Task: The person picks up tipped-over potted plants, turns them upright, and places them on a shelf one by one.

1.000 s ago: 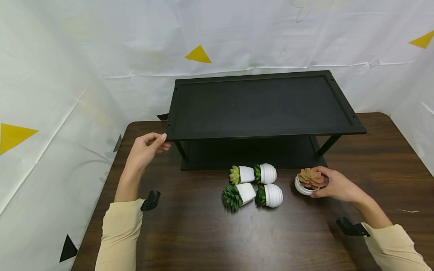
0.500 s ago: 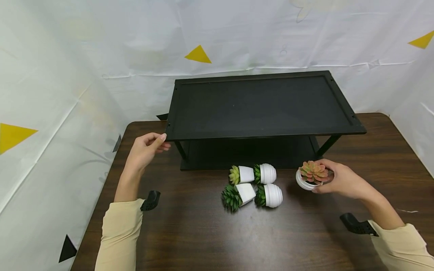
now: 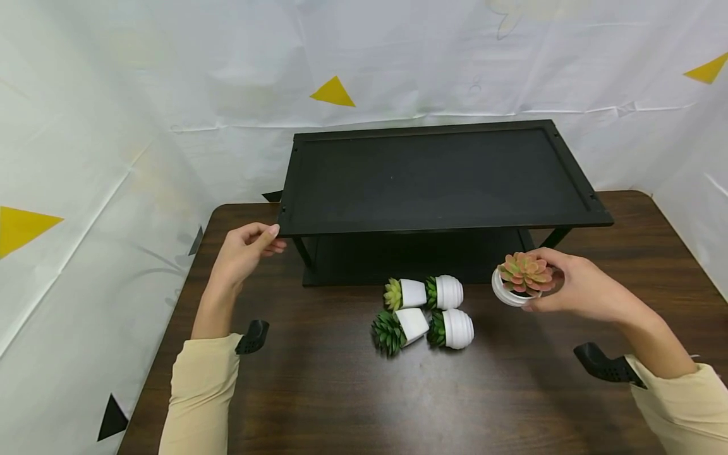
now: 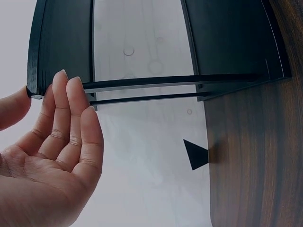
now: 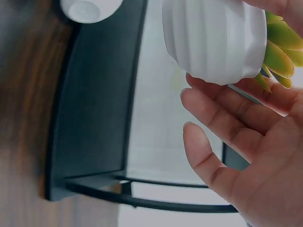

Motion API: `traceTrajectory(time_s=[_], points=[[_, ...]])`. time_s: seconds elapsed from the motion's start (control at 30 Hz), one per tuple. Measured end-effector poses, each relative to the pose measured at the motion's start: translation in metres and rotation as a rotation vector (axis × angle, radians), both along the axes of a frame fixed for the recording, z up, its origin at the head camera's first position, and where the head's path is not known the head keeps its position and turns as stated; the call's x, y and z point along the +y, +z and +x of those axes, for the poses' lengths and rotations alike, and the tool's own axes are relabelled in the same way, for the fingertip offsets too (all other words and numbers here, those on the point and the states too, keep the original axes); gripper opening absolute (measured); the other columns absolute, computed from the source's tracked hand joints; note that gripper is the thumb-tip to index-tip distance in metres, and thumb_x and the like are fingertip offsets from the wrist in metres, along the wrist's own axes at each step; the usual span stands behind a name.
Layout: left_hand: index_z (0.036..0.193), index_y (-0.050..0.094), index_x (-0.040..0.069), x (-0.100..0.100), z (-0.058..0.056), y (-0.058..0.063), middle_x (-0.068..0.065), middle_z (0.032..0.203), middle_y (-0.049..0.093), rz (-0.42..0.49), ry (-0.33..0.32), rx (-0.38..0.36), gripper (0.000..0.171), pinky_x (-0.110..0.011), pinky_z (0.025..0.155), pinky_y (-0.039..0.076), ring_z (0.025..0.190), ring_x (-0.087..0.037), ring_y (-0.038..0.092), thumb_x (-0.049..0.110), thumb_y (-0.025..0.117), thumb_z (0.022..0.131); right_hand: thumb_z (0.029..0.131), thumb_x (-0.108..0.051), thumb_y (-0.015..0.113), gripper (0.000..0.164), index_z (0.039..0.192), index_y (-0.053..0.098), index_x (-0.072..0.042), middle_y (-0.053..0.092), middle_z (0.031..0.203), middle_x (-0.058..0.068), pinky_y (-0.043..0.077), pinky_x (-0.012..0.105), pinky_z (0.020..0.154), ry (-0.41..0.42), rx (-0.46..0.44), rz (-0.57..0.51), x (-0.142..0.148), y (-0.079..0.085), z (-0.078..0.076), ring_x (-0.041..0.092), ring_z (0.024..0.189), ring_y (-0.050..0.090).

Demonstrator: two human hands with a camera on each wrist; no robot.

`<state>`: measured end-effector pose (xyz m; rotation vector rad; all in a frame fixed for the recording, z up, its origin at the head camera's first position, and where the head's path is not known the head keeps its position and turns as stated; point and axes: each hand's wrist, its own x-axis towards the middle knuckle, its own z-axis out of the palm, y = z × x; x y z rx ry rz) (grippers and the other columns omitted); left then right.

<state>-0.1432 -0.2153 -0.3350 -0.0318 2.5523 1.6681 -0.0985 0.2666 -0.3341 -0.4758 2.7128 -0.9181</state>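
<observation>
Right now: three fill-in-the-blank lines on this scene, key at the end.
1. The right grip holds a ____ pot with an orange-pink succulent.
2. The left grip pinches the black shelf at its front ____ corner.
3. ____ more potted plants lie on their sides on the table.
Missing words: white; left; four.

Shelf (image 3: 443, 180), standing on table (image 3: 352, 398); before it, four potted plants (image 3: 419, 321) (two rows of two); right of these, one potted succulent (image 3: 520, 278), in right hand (image 3: 586, 284).

Room runs between the two-tier shelf's (image 3: 443, 180) levels — four tipped pots (image 3: 418, 319) partly block its front.
</observation>
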Motion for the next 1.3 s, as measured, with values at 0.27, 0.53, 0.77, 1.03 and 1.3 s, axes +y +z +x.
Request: traceTrajectory(time_s=[0.27, 0.53, 0.77, 1.03, 1.3], points=[[0.108, 0.057, -0.007, 0.0, 0.0, 0.0, -0.007, 0.088, 0.065, -0.003, 0.002, 0.0, 0.043, -0.032, 0.083, 0.048, 0.081, -0.013, 0.063, 0.034, 0.051, 0.094, 0.066, -0.028, 0.083, 0.065, 0.12, 0.051, -0.012, 0.058, 0.095, 0.002, 0.045, 0.028, 0.067, 0.023, 0.031, 0.001, -0.017, 0.022, -0.006, 0.01, 0.079, 0.054], [0.108, 0.056, -0.007, 0.0, 0.0, 0.0, -0.009, 0.089, 0.064, -0.005, -0.007, 0.0, 0.042, -0.033, 0.085, 0.047, 0.084, -0.018, 0.063, 0.032, 0.05, 0.094, 0.066, -0.028, 0.082, 0.06, 0.116, 0.053, -0.014, 0.057, 0.092, 0.0, 0.044, 0.03, 0.068, 0.064, 0.082, 0.016, -0.039, 0.038, -0.013, 0.014, 0.079, 0.051], [0.107, 0.056, -0.007, 0.0, 0.0, 0.0, -0.006, 0.086, 0.064, -0.004, -0.01, 0.004, 0.042, -0.033, 0.084, 0.047, 0.083, -0.017, 0.063, 0.032, 0.05, 0.094, 0.069, -0.027, 0.081, 0.059, 0.118, 0.051, -0.013, 0.057, 0.094, 0.001, 0.044, 0.034, 0.071, 0.1, 0.069, 0.003, -0.054, 0.05, -0.021, 0.017, 0.082, 0.052], [0.107, 0.056, -0.008, -0.001, 0.0, -0.001, -0.005, 0.085, 0.064, 0.002, -0.006, 0.011, 0.042, -0.028, 0.081, 0.048, 0.081, -0.015, 0.063, 0.032, 0.05, 0.094, 0.068, -0.025, 0.081, 0.059, 0.118, 0.052, -0.01, 0.056, 0.095, 0.002, 0.044, 0.035, 0.072, 0.133, 0.071, -0.019, -0.069, 0.056, -0.029, 0.017, 0.082, 0.052], [0.106, 0.056, -0.007, 0.0, -0.001, -0.002, -0.004, 0.083, 0.065, 0.008, -0.01, 0.023, 0.041, -0.028, 0.08, 0.048, 0.082, -0.016, 0.063, 0.031, 0.05, 0.095, 0.068, -0.024, 0.08, 0.056, 0.115, 0.054, -0.011, 0.055, 0.089, 0.002, 0.044, 0.035, 0.072, 0.176, 0.049, -0.048, -0.086, 0.058, -0.034, 0.018, 0.078, 0.053]])
